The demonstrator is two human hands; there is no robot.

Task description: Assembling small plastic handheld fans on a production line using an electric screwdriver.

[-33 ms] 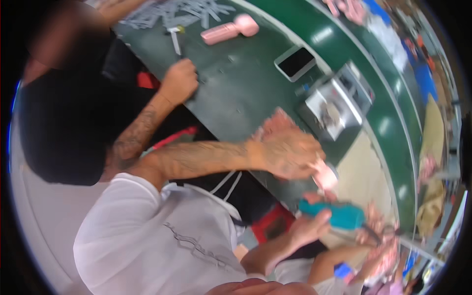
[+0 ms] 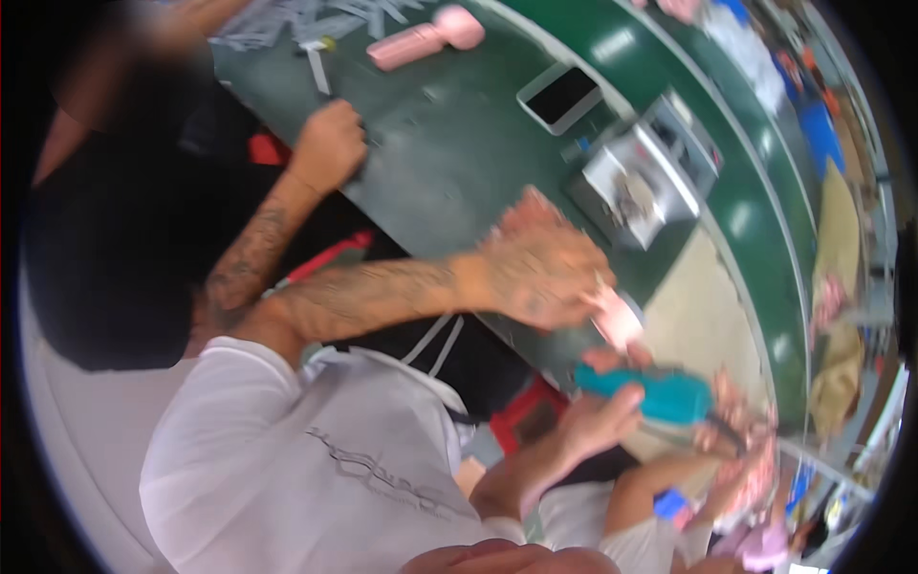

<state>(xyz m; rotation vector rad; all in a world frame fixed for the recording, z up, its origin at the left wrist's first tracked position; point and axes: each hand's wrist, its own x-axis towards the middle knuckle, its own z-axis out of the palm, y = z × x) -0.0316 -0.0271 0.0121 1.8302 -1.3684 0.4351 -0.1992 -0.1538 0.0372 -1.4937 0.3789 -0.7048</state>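
My left hand (image 2: 545,282) reaches across from the left, its fingers closed round a pink plastic part (image 2: 620,321) that looks like a piece of a handheld fan. More pink (image 2: 528,212) shows just beyond that hand, too blurred to name. Lower right of it, my right hand (image 2: 607,421) is wrapped round a teal electric screwdriver (image 2: 645,394). The screwdriver's narrow end points left, below the pink part, and a dark cord leaves its other end. Whether its tip touches anything cannot be seen.
A grey-white box machine (image 2: 643,182) and a phone (image 2: 559,99) lie beyond my hands on the dark green table. A pink handheld fan (image 2: 426,40) rests farther back. At left, a co-worker's hand (image 2: 330,145) is on the table. Another person's hands (image 2: 732,435) work at right.
The whole scene has shifted slightly left and up in the view. Both hands keep their hold on the pink part and the screwdriver.
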